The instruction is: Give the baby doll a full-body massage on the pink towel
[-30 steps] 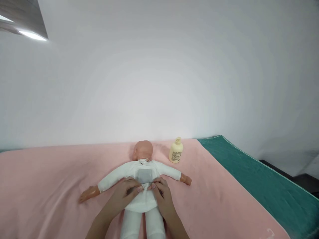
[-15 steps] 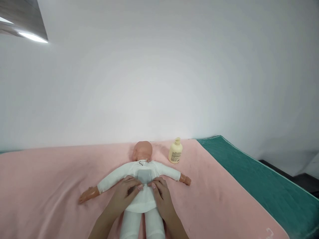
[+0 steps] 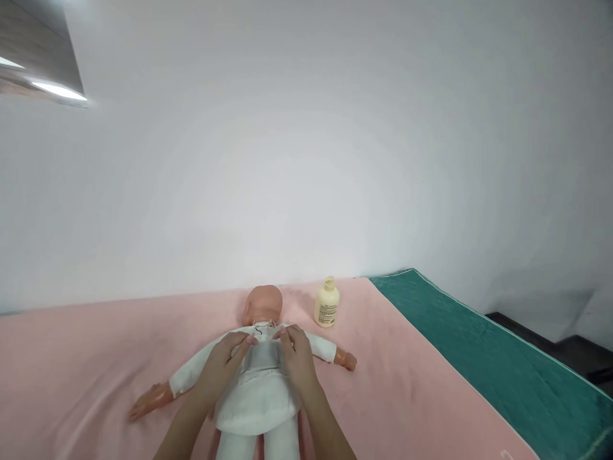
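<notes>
A baby doll (image 3: 258, 406) with a white cloth body lies face down, its bare head (image 3: 265, 303) at the far end and its arms spread. On its back is a grey panel (image 3: 263, 356), partly covered by my fingers. At the left of the upper back, my left hand (image 3: 225, 363) has its thumb and fingertips drawn together against the cloth. Across from it, my right hand (image 3: 297, 359) curls in a like pinch at the panel's upper right. A small gap separates the two hands. Any fold of cloth between the fingertips is hard to see.
A pale yellow bottle (image 3: 327, 303) stands upright to the right of the doll's head. Pink cloth (image 3: 402, 396) lies beneath everything, with a green cover (image 3: 479, 358) showing at the right. A white wall (image 3: 287, 160) rises behind.
Both hands have moved up the doll's back, from the panel's lower edge to near its upper edge. The view has shifted slightly; the bottle still stands beside the doll.
</notes>
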